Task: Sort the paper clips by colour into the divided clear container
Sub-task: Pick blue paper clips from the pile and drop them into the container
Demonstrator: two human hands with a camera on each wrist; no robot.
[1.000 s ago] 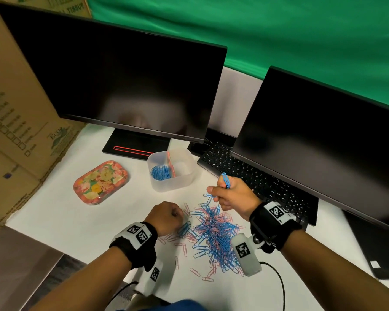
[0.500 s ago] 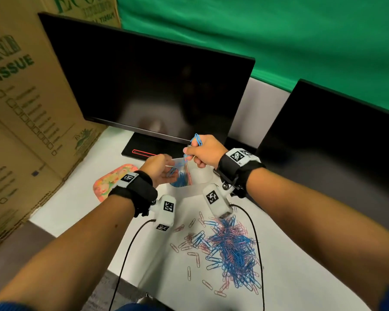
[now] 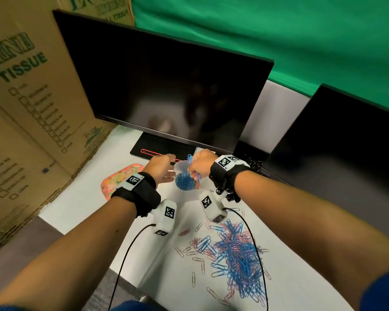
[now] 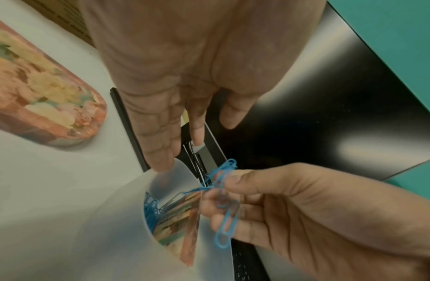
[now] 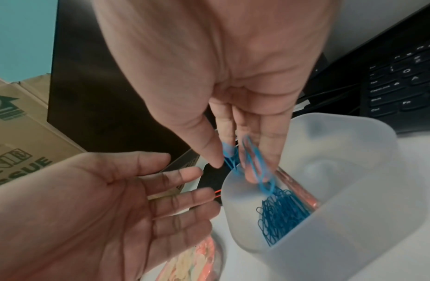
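Observation:
The frosted clear container [image 3: 184, 168] stands in front of the left monitor's base. A patterned pink divider [image 4: 185, 218] splits it, and blue clips [image 5: 281, 214] lie in the left compartment. My right hand [image 3: 192, 170] hovers over that compartment and pinches a few linked blue clips [image 5: 252, 159] between thumb and fingers; they dangle toward the blue heap. My left hand [image 3: 170, 168] is open with straight fingers, its fingertips [image 4: 161, 165] at the container's left rim. A mixed pile of blue and pink clips [image 3: 234, 250] lies on the white table near me.
A floral tin lid [image 3: 119, 180] lies left of the container. Two dark monitors [image 3: 166, 97] stand behind, with a black keyboard [image 5: 401, 85] to the right. Cardboard boxes [image 3: 20, 108] wall off the left side. Wrist-camera cables trail over the table's near edge.
Both hands moved from the clip pile up to the container. The left hand has opened its fingers beside the rim; the right hand has lowered its blue clips over the left compartment.

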